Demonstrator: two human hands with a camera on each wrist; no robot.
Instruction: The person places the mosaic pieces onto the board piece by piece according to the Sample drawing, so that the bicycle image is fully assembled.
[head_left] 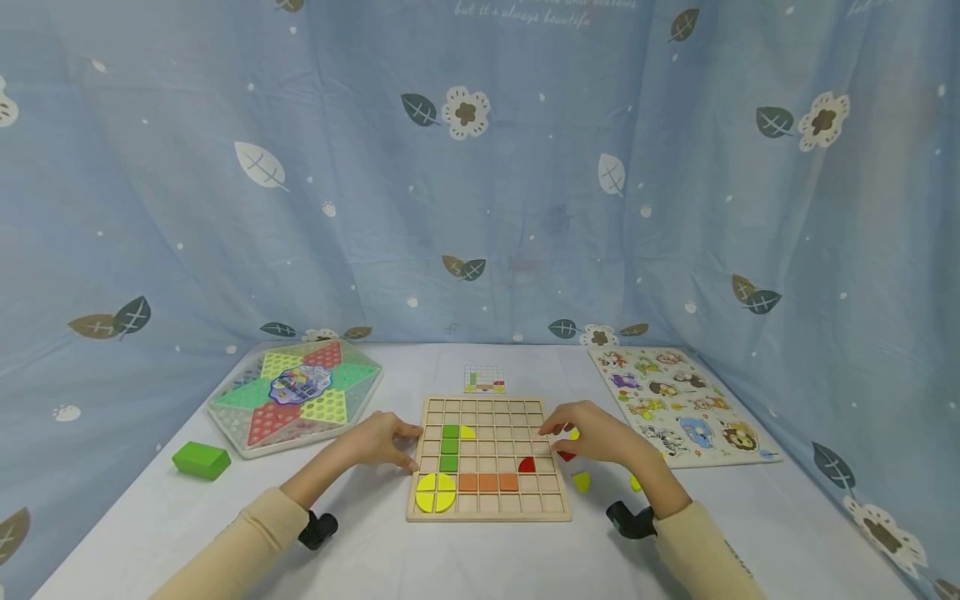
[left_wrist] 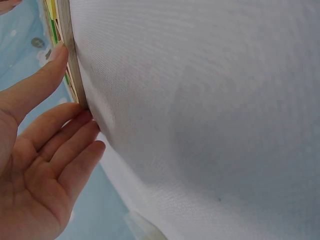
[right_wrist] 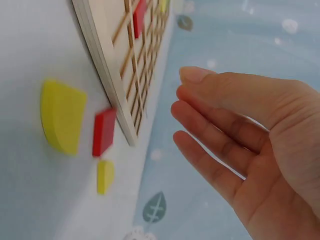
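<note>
A wooden grid board (head_left: 487,417) lies in front of me. Green squares (head_left: 450,446), orange squares (head_left: 488,482), four-part yellow quarter-circles (head_left: 426,482), a single yellow quarter-circle (head_left: 467,432) and a red quarter-circle (head_left: 527,465) sit in its cells. My left hand (head_left: 378,439) touches the board's left edge with thumb and fingertips, fingers loosely extended. My right hand (head_left: 596,432) hovers by the right edge, fingers gently bent, nothing visible between them. Below it in the right wrist view are a loose red piece (right_wrist: 103,132) and yellow pieces (right_wrist: 62,117), beside the board on the cloth.
Behind the board lies a small pattern card (head_left: 484,379). A star-patterned game board (head_left: 292,396) and a green block (head_left: 201,460) are at the left. An animal picture puzzle (head_left: 686,408) lies at the right. A blue curtain (head_left: 510,208) hangs behind the table.
</note>
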